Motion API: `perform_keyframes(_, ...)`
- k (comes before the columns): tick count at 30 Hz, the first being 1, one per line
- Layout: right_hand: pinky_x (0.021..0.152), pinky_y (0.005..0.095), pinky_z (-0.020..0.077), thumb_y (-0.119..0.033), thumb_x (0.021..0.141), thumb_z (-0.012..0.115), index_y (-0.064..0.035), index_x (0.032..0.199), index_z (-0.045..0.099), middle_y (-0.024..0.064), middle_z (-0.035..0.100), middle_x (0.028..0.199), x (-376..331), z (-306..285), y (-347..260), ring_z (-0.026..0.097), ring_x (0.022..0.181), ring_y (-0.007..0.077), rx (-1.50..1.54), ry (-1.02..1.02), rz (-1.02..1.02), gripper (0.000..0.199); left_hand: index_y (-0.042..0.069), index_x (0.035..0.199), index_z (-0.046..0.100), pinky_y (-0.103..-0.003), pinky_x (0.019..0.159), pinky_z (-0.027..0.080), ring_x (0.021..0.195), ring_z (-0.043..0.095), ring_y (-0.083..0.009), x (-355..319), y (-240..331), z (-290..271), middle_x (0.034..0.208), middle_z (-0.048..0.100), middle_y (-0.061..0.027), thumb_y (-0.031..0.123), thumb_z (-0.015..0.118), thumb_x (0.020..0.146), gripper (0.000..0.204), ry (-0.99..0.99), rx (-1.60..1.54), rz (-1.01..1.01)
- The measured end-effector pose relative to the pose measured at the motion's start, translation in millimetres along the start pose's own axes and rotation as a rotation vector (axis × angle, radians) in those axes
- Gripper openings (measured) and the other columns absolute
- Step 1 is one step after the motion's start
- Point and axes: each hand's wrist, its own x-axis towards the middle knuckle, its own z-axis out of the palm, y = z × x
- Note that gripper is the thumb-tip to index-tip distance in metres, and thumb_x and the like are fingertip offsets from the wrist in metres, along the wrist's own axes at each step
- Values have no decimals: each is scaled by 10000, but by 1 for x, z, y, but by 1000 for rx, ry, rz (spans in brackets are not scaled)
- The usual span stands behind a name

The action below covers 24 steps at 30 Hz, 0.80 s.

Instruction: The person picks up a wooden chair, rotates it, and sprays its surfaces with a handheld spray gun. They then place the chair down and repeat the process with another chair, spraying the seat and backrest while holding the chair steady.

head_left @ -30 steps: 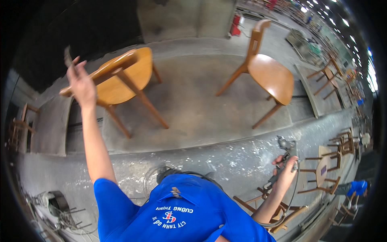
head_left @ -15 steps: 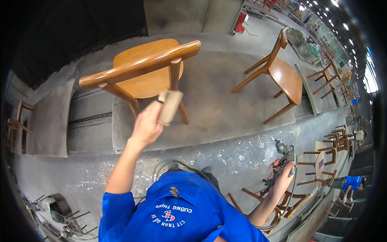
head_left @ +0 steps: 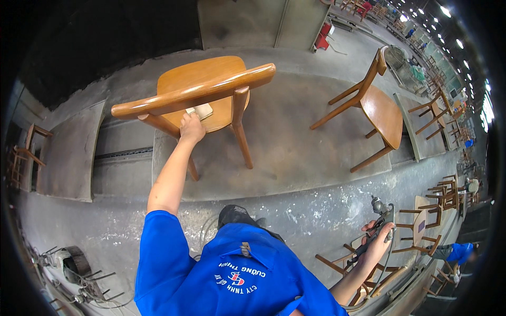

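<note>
Wooden chair (head_left: 195,92) just beside left hand (head_left: 193,128), well apart from right hand (head_left: 377,241)

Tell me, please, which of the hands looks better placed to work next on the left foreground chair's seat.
Probably the left hand: it holds a pale block at that seat. The right hand grips a spray gun, well away from the chair.

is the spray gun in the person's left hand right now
No, the spray gun is in the right hand, while the left hand holds a beige pad.
</note>
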Motion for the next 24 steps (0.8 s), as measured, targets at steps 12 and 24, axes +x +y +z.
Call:
perform_keyframes(12, 430, 188, 356, -575, 1025, 453, -57, 1000, 565, 32, 616, 796, -14, 42, -21, 617, 669, 93, -15, 53, -48, 531, 124, 1513, 416, -416, 1205, 271, 1468, 328, -325, 73, 22, 10, 1586, 365, -158, 447, 644, 909, 722, -143, -6, 200)
perform_keyframes(24, 412, 185, 357, -588, 1004, 482, -59, 1067, 550, 41, 600, 787, -22, 70, -24, 622, 672, 113, 58, 39, -62, 537, 97, 1353, 526, -450, 1135, 340, 1336, 436, -359, 92, -1, 44, 1433, 502, -164, 429, 579, 958, 518, 20, -77, 329)
